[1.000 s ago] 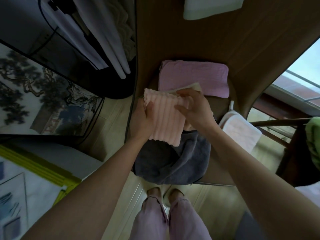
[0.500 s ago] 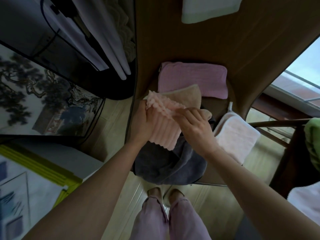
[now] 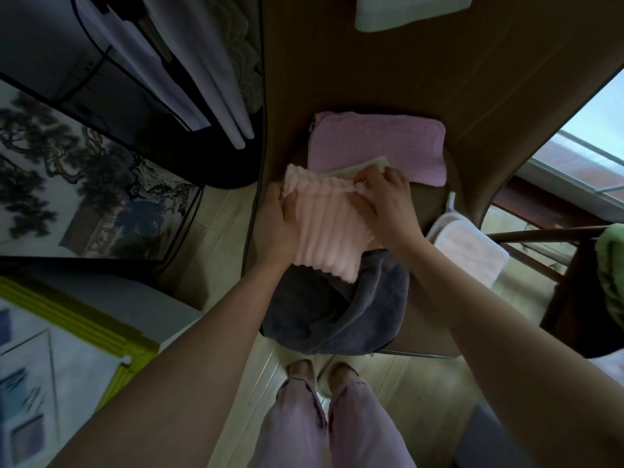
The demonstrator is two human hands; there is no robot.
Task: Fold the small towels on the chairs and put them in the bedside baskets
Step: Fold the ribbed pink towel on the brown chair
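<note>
Towel (image 3: 324, 231) — pale pink, ribbed, folded to a rough rectangle with a scalloped top edge, held up between both hands over the chair (image 3: 429, 319). I see my left hand (image 3: 275, 228) gripping its left side, thumb curled over the front near the top corner. My right hand (image 3: 388, 204) pinches the top right corner, fingers curled round the edge. Below the towel lies a grey towel (image 3: 337, 312) on the seat; behind it a purple towel (image 3: 374, 143) and a beige edge (image 3: 368, 165) peeking out. White towel (image 3: 469, 248) just right of my right wrist, hanging off the seat side — apart from the pink one.
</note>
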